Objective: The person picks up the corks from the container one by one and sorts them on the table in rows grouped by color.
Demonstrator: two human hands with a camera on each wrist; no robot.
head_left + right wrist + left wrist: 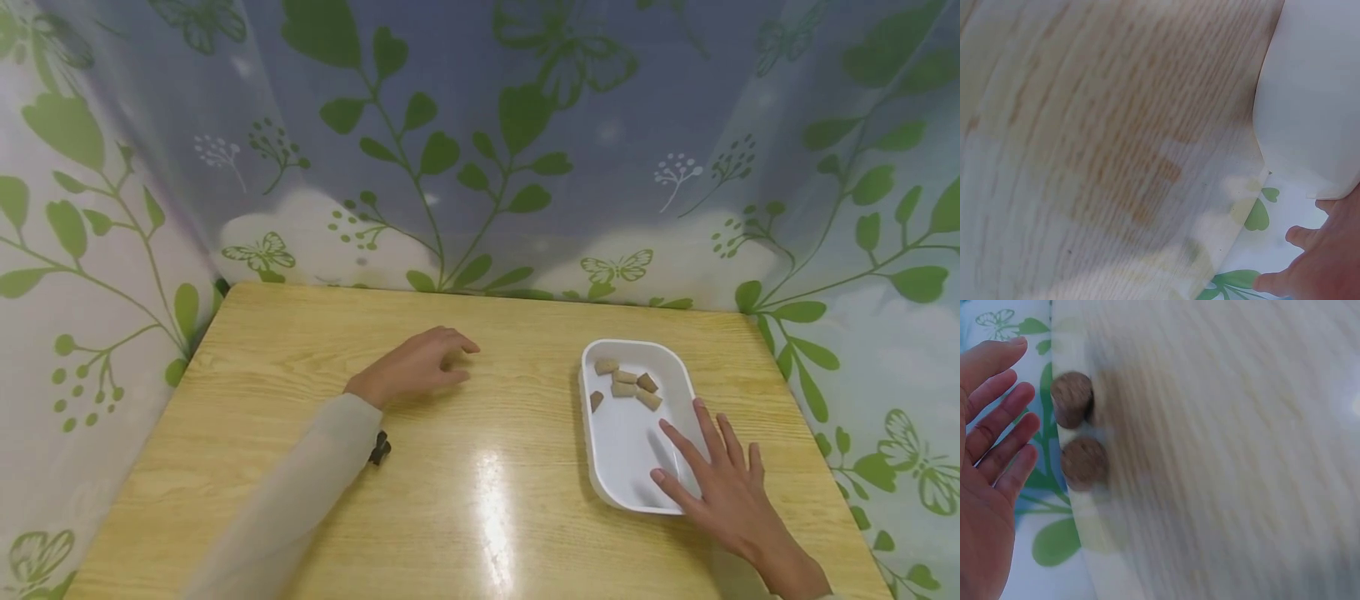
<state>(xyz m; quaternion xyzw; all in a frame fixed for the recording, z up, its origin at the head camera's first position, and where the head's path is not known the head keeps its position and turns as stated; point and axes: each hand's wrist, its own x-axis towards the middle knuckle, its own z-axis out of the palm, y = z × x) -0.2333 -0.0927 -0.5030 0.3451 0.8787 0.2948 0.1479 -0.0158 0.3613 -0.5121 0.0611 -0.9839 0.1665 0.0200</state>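
A white tray [622,458] sits on the right side of the table, with several small cork stoppers [623,389] lying in its far half. My right hand [723,492] spreads its fingers over the tray's near right rim and grips nothing; whether it touches the rim I cannot tell. Left of the tray, my left hand [411,367] is held over the table, fingers loosely bent, nothing between them. Two brown round-ended pieces, one [1072,400] beside the other [1085,464], appear near the left fingers in the left wrist view; the head view does not show them.
The wooden table [480,517] has its far edge against a curtain [465,208] printed with leaves and butterflies. Curtain also hangs at both sides. A small black object [380,448] shows by the left sleeve.
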